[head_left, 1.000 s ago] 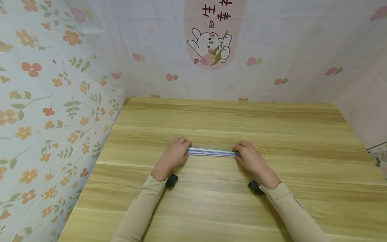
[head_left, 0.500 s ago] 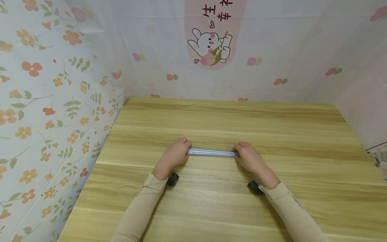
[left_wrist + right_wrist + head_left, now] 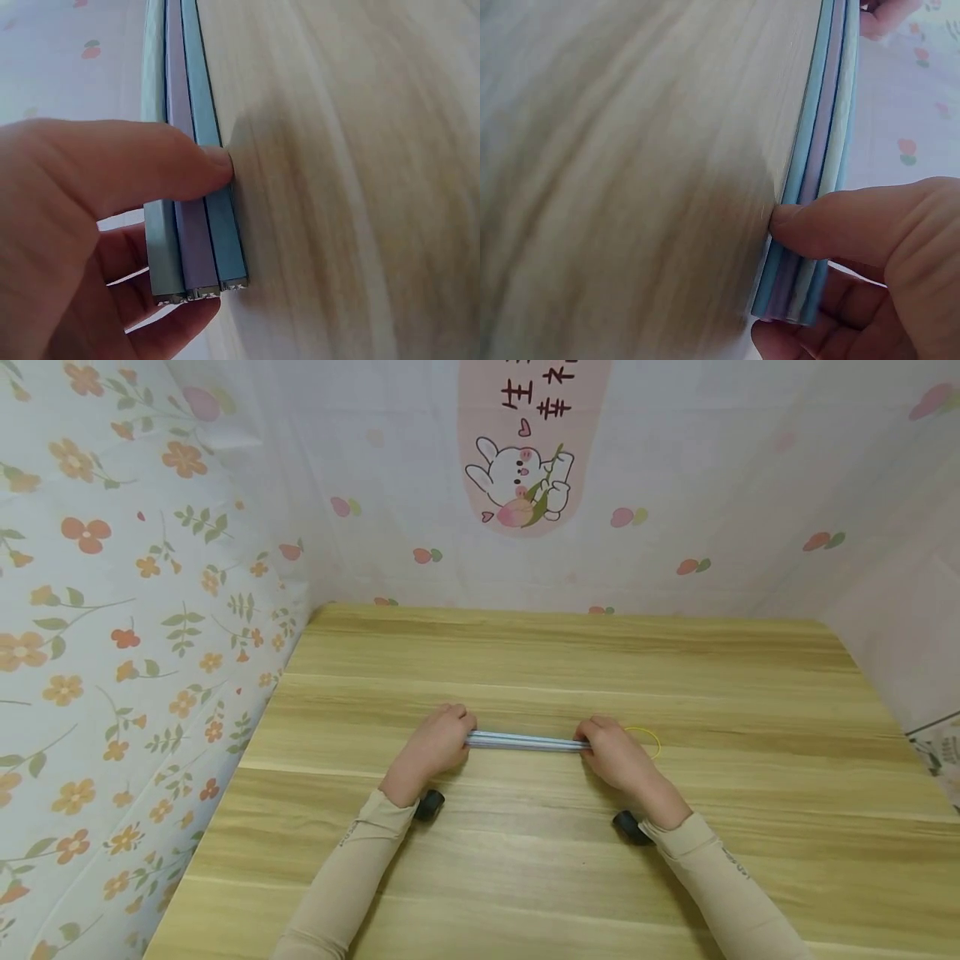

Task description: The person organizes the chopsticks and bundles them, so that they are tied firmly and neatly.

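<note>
A bundle of several slim pastel pencils (image 3: 528,742), light blue, purple and pale green, stretches level between my two hands, side by side. My left hand (image 3: 438,742) grips the left end; in the left wrist view its thumb (image 3: 187,169) presses across the pencils and its fingers curl behind them. Silvery end faces show just past that thumb. At the other end my right hand (image 3: 617,752) pinches the bundle, its thumb (image 3: 810,225) on the near side and fingers curled behind. In the head view both ends are hidden by the hands.
A thin yellow loop, like a rubber band (image 3: 659,743), lies on the wooden table (image 3: 525,877) just beyond my right hand. Black wrist cameras (image 3: 430,805) hang under both sleeves. A printed cloth (image 3: 675,485) rises behind the table's back edge, and a floral one on the left.
The pencils have turned between my fingers: purple showed in the middle of the bundle, and now pale blue strips face up. Both hands stay nearly in place. The head view has tilted slightly.
</note>
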The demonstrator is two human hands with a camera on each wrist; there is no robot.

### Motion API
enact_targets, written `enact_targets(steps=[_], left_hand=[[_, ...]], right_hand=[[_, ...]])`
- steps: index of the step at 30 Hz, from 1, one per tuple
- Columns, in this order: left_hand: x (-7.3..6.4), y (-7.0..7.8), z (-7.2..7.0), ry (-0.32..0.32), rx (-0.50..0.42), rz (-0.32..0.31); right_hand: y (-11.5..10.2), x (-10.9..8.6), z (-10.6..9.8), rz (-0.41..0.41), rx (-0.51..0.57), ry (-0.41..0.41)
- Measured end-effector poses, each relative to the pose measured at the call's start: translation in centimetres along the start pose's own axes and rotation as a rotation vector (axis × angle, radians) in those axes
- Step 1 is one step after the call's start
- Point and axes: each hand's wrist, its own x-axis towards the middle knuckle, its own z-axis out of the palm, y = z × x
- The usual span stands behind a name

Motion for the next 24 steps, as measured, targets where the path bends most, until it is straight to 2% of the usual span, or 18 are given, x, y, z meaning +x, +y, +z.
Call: enact_targets(steps=[8, 18, 24], left_hand=[[0.01, 0.14, 0.08, -0.046, -0.011, -0.015], [-0.16, -0.19, 0.5, -0.061, -0.065, 0.044], [0.09, -0.34, 0.28, -0.036, 0.042, 0.118]], right_hand=[[0.04, -0.11, 0.38, -0.014, -0.045, 0.026], [-0.17, -0.17, 0.17, -0.037, -0.044, 0.033], [-0.45, -0.19, -0.55, -0.002, 0.007, -0.018]])
